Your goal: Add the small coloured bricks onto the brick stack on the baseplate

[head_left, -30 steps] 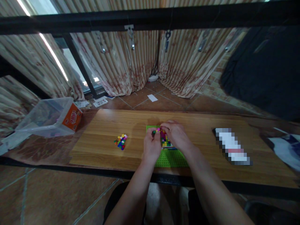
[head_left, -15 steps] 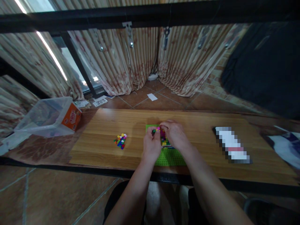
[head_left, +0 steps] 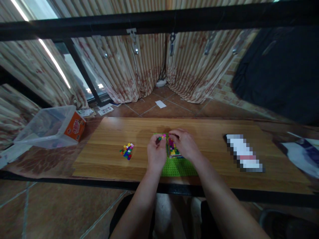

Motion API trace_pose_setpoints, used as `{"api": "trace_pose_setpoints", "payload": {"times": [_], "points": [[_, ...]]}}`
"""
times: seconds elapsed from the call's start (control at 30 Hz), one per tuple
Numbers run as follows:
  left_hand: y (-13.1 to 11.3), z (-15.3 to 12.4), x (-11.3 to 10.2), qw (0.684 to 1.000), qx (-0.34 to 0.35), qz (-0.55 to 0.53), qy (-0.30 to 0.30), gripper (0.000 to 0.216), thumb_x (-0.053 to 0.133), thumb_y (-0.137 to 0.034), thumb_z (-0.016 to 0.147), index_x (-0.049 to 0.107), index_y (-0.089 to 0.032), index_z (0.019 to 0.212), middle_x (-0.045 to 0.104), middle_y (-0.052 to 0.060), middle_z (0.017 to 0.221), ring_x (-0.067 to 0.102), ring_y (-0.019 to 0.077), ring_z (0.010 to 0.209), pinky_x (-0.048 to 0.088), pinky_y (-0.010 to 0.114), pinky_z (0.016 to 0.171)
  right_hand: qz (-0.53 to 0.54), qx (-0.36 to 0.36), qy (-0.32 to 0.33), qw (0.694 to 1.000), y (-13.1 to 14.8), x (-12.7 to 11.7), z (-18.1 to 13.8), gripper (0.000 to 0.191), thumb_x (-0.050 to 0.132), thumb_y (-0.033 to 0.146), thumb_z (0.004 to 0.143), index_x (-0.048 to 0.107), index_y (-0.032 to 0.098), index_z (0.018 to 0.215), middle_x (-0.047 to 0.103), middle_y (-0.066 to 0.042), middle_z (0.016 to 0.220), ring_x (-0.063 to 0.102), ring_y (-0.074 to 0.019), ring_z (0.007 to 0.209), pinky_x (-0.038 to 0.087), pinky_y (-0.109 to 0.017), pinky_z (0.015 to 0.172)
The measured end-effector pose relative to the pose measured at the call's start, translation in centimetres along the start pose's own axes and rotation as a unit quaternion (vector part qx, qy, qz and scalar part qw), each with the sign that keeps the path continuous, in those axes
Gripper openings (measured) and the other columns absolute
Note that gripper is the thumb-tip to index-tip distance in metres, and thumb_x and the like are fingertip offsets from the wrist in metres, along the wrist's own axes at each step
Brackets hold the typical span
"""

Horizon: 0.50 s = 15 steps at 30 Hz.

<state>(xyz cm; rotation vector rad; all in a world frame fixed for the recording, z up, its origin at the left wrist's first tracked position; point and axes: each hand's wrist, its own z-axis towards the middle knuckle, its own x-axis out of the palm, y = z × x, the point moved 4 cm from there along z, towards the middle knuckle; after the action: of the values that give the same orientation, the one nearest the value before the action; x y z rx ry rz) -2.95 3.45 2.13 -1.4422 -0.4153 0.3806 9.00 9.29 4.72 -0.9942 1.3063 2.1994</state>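
A green studded baseplate (head_left: 178,168) lies on the wooden board (head_left: 107,156) in front of me. A block of small coloured bricks (head_left: 172,148) stands on its far part. My left hand (head_left: 156,154) is curled over the plate's left side, pinching tiny coloured bricks (head_left: 161,136) at its fingertips. My right hand (head_left: 184,143) rests closed against the right side of the brick block, fingers on its top edge. A small heap of loose coloured bricks (head_left: 127,151) lies on the board to the left of my hands.
A clear plastic tub (head_left: 42,127) with an orange box (head_left: 74,126) against it stands at the far left. A blurred white object (head_left: 243,152) lies on the right of the board. A black rail (head_left: 159,21) crosses overhead, with curtains behind.
My left hand has moved slightly left, away from the brick block, with its small bricks. The right hand stays on the block. The view has shifted a little.
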Motion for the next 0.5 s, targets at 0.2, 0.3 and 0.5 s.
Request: {"api": "trace_pose_setpoints", "payload": {"times": [0.2,0.3,0.5], "points": [[0.0,0.3,-0.3,1.000,-0.006,-0.027,0.001,0.011,0.062,-0.027,0.080,0.066,-0.018,0.084,0.065,0.001,0.079,0.058,0.0140,0.074,0.045,0.026,0.071,0.101,0.014,-0.144,0.984,-0.6,-2.5,-0.6,0.024,0.051,0.024,0.091,0.074,0.019,0.095,0.075,-0.009,0.098,0.068,-0.0235,0.095,0.051,-0.040,0.089],[0.0,0.1,0.1,0.999,-0.020,-0.046,0.017,0.013,0.062,-0.026,0.079,0.068,-0.018,0.087,0.067,0.002,0.083,0.060,0.0144,0.077,0.047,0.026,0.073,0.139,0.017,-0.138,0.981,-0.2,-2.7,-0.9,0.023,0.052,0.027,0.091,0.074,0.020,0.095,0.075,-0.008,0.098,0.069,-0.0226,0.094,0.052,-0.038,0.087],[-0.3,-0.3,0.7,0.998,-0.014,-0.048,0.039,0.013,0.062,-0.025,0.079,0.068,-0.017,0.087,0.067,0.002,0.080,0.059,0.0141,0.073,0.046,0.027,0.072,0.157,-0.021,-0.041,0.986,1.0,-1.4,-1.2,0.023,0.054,0.030,0.092,0.073,0.022,0.102,0.074,-0.008,0.103,0.068,-0.0220,0.099,0.051,-0.038,0.089]]}}
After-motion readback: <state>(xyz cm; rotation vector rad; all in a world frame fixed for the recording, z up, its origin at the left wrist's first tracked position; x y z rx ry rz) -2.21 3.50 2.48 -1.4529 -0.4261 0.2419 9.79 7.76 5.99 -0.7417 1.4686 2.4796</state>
